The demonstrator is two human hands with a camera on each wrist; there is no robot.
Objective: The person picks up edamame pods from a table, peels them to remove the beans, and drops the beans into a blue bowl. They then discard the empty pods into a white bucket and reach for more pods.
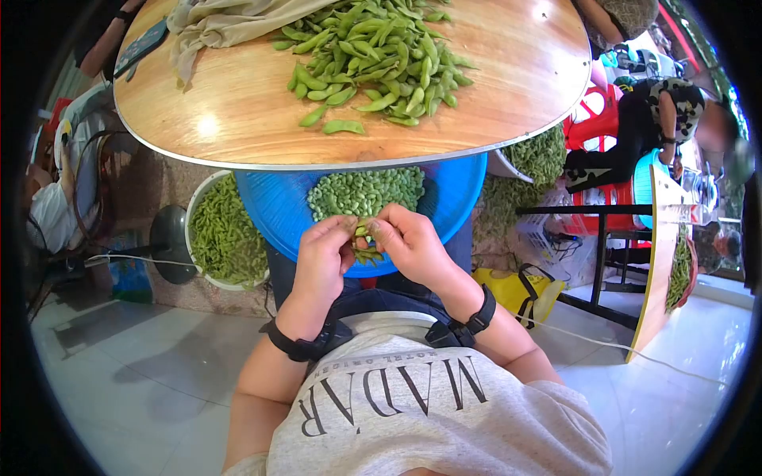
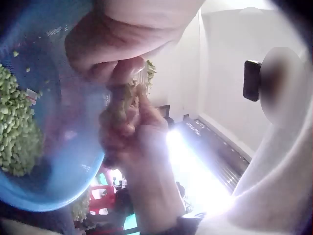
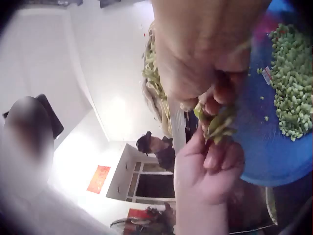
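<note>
Both hands meet over the near rim of a blue basin (image 1: 278,210) that holds a heap of shelled green beans (image 1: 365,193). My left hand (image 1: 324,252) and right hand (image 1: 409,238) pinch a green bean pod (image 1: 363,236) between their fingertips. In the right wrist view the pod (image 3: 217,122) shows split between the fingers, above the blue basin (image 3: 266,156) and its beans (image 3: 293,93). In the left wrist view the left hand (image 2: 112,54) holds the pod (image 2: 128,100) beside the basin (image 2: 58,181). A pile of whole pods (image 1: 373,59) lies on the round wooden table (image 1: 230,119) ahead.
A white bowl (image 1: 193,208) of pods stands on the floor at left, and more pods (image 1: 540,155) lie in a container at right. A cloth (image 1: 222,24) lies on the table. A yellow bag (image 1: 516,289), red stools (image 1: 591,119) and seated people are around.
</note>
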